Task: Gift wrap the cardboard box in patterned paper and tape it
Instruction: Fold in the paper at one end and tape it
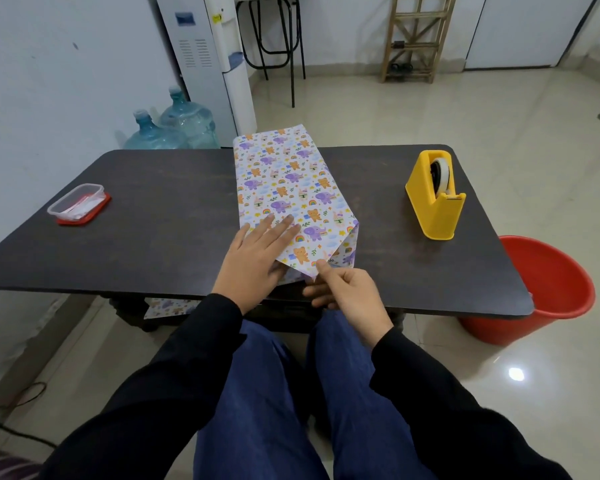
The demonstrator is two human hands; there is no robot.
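Paper-wrapped box (284,188) under left hand (257,251)

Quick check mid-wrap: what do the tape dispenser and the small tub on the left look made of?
Tape dispenser: likely moulded plastic, smooth and faintly glossy, one even yellow with rounded edges. Tub: clear plastic, since its contents show through the walls; the red piece under it looks plastic too.

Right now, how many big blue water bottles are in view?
2, on the floor beyond the table by the white dispenser: front bottle left, rear bottle right. The table may hide more.
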